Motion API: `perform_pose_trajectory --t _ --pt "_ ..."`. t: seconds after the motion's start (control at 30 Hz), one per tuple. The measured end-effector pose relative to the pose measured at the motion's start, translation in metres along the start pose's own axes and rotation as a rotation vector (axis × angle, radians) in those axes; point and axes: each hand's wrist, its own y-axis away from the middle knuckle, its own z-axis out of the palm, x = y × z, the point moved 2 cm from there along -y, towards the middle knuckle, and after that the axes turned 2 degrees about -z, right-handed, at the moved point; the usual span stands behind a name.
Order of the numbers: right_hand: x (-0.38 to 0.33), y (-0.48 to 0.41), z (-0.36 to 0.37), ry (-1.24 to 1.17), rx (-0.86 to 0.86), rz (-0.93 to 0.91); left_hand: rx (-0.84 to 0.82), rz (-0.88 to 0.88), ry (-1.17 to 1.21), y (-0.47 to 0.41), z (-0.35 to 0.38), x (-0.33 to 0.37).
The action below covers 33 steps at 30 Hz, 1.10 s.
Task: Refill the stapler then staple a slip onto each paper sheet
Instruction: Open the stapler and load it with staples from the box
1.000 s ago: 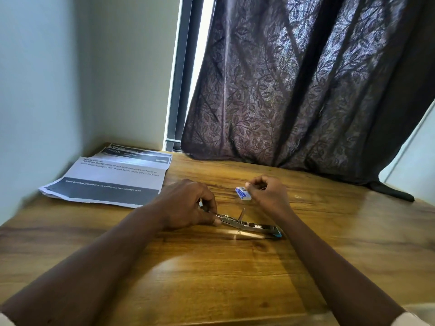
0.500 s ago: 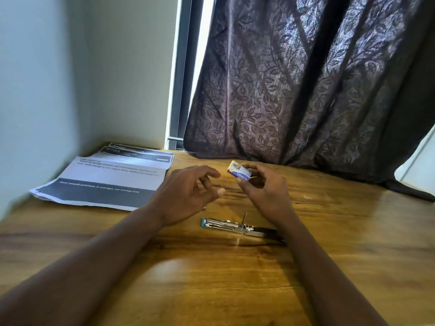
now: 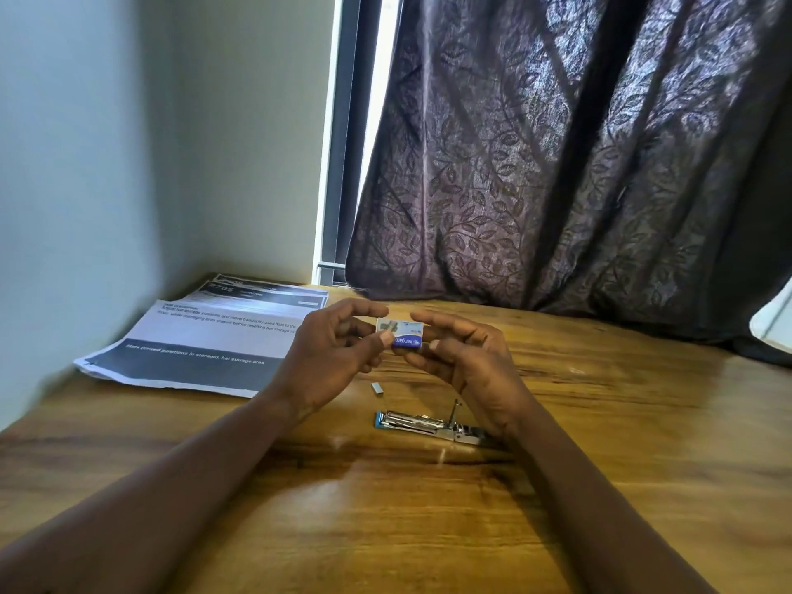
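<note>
Left hand [image 3: 330, 349] and right hand [image 3: 463, 358] pinch small blue-white staple box [image 3: 400, 332] between them above wooden worktop [image 3: 621, 465]; fingers cover box ends. Opened stapler [image 3: 424, 424] lies on worktop below, right end hidden behind right wrist. Short staple strip [image 3: 377, 388] lies just beyond it. Paper sheets [image 3: 205, 336] at left, print blurred. Half second ago only right hand held box.

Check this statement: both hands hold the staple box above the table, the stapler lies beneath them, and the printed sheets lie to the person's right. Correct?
Not quite. The head view shows the printed sheets on the person's left. The rest stands: left hand and right hand hold the staple box above the stapler on the table.
</note>
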Motion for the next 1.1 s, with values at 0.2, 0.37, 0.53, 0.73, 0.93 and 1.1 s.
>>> perform_pose_trajectory --t 0.2,0.37,0.53,0.73,0.93,1.1 --pt "0.004 0.000 -0.003 -0.084 0.056 0.085 -0.013 -0.024 0.048 0.002 -0.001 0.002" --pt "0.004 0.000 -0.004 -0.146 0.115 0.117 -0.023 -0.081 0.175 0.002 -0.004 0.001" --pt "0.003 0.002 -0.006 -0.145 0.152 0.104 -0.030 -0.108 0.225 0.004 -0.004 0.006" --pt "0.004 0.003 -0.006 -0.102 0.161 0.098 0.036 -0.065 0.040 0.006 0.000 0.004" --pt "0.005 0.003 -0.004 -0.101 0.173 0.084 0.066 0.118 -0.292 0.012 -0.002 0.009" --pt "0.007 0.003 -0.001 -0.065 0.166 0.102 0.087 0.135 -0.315 0.009 -0.005 0.009"
